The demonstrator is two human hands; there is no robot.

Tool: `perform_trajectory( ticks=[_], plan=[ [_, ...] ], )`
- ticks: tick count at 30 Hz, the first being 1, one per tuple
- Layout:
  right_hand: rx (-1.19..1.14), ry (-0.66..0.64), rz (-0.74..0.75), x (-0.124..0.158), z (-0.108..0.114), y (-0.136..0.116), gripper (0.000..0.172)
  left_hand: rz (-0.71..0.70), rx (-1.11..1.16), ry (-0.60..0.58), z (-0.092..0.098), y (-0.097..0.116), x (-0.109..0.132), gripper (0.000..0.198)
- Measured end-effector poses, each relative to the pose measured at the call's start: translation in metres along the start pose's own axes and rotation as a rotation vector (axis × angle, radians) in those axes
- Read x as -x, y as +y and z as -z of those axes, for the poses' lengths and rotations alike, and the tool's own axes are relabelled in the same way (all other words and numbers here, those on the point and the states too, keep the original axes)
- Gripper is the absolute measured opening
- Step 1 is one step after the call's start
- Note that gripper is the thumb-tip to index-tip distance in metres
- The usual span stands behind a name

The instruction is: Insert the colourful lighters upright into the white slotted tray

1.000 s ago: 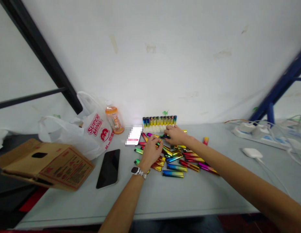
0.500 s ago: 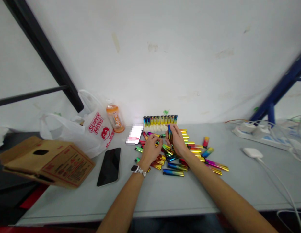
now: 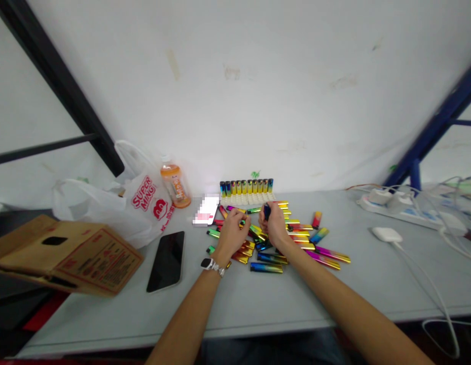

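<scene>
My right hand (image 3: 274, 222) is closed around a dark blue lighter (image 3: 266, 209), whose upper end shows above the fingers. To its left, my left hand (image 3: 235, 230) has its fingers curled together over the pile; what they hold, if anything, is hidden. Shiny lighters in rainbow colours lie loosely under and around both hands, among them a blue and yellow lighter (image 3: 266, 267) in front. Beyond the hands stands a whitish rack (image 3: 246, 199) with a row of lighters (image 3: 249, 187) upright along its back.
Left of the pile are a lit phone (image 3: 205, 211), a dark phone (image 3: 166, 261), an orange drink bottle (image 3: 176, 185), a white plastic bag (image 3: 142, 203) and a cardboard box (image 3: 94, 258). On the right lie a white charger (image 3: 387, 234) with its cable and a power strip (image 3: 406, 213).
My right hand has drawn slightly back from the rack and turned, so less of the blue lighter shows. My left hand stays curled over the pile. The view has shifted a little.
</scene>
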State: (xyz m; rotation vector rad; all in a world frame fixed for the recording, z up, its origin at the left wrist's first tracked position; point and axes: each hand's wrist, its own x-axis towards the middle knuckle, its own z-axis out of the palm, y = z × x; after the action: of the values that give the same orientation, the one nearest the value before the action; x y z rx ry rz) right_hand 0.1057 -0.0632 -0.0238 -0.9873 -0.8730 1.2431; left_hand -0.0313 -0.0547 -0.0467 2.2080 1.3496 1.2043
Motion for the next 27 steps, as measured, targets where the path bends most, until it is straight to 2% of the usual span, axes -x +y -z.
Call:
perform_trajectory(
  ticks=[4,7,12,18,22,27],
  plan=[
    [0.038,-0.001,0.072,-0.0003,0.0013,0.0025,0.040,-0.001,0.001,0.001,-0.0004,-0.0006,-0.0007,0.023],
    [0.051,-0.013,0.071,-0.0009,0.0016,0.0047,0.041,0.004,-0.005,-0.001,-0.0003,0.0002,-0.0006,0.023],
    [0.013,-0.030,0.025,-0.0004,0.0022,0.0063,0.046,0.001,-0.017,0.003,0.0002,0.0008,-0.0003,0.025],
    [-0.110,-0.134,-0.059,0.0044,0.0022,0.0032,0.057,-0.003,-0.027,-0.002,0.0004,0.0009,0.0012,0.024],
    [-0.010,-0.091,-0.013,0.0036,0.0015,0.0045,0.052,-0.010,-0.023,-0.001,-0.0007,0.0025,0.0014,0.023],
    [0.190,-0.034,0.126,0.0022,0.0025,0.0077,0.047,-0.008,-0.010,-0.005,-0.0011,0.0032,0.0013,0.024]
  ],
)
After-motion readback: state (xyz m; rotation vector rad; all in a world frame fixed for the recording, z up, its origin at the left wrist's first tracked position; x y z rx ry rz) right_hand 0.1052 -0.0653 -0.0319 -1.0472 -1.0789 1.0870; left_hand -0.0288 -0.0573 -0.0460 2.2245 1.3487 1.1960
